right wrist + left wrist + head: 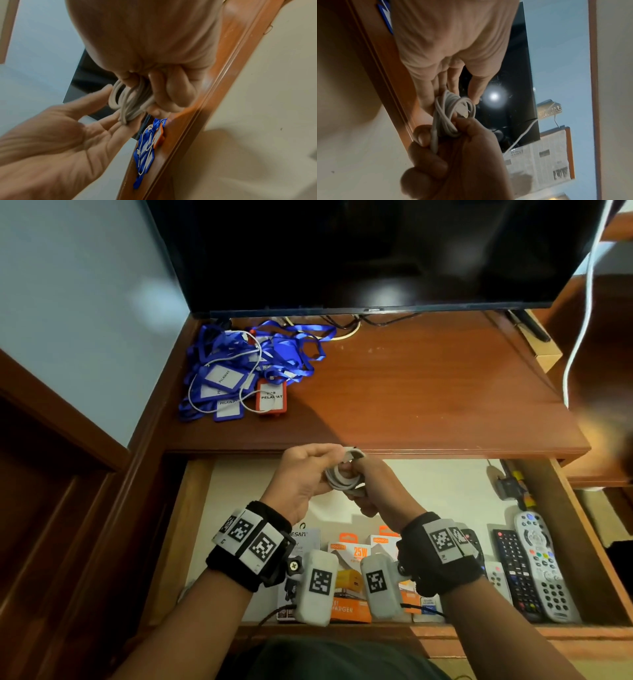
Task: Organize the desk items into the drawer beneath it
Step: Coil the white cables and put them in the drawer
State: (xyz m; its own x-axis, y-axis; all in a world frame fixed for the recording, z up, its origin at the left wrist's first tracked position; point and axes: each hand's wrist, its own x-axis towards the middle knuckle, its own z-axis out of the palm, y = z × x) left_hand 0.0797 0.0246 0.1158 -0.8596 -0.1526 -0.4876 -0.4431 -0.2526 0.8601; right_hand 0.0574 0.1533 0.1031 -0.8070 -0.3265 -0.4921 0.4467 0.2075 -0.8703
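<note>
Both forearms reach forward over the open drawer (191, 542), wrists close together, and the two hands meet just in front of the desk (411, 392) edge. The left hand (301, 477) sits palm turned inward, its fingers only lightly bent; thumb and fingertips (109, 90) touch the top and side of a coiled white cable (342, 474) — a pinch at the upper loop rather than a full grip. The right hand (380, 491) is curled tight: its fingers (173, 92) wrap round the bundle from the other side and the thumb presses a strand against them, as the left wrist view shows.

The cable is thin, white and wound into a small, somewhat loose hank of several loops, one strand crossing the rest around its middle. A white plug end lies against the coil, seen in the left wrist view. The bundle hangs in the air between the hands, above the back part of the drawer, touching neither desk nor drawer floor.

On the desk's left rear corner lies a heap of blue lanyards (246, 364) with badge holders, a second thin white cord looped over them. In the drawer, charger boxes (349, 577) stand along the front and remote controls (534, 570) lie at the right.
</note>
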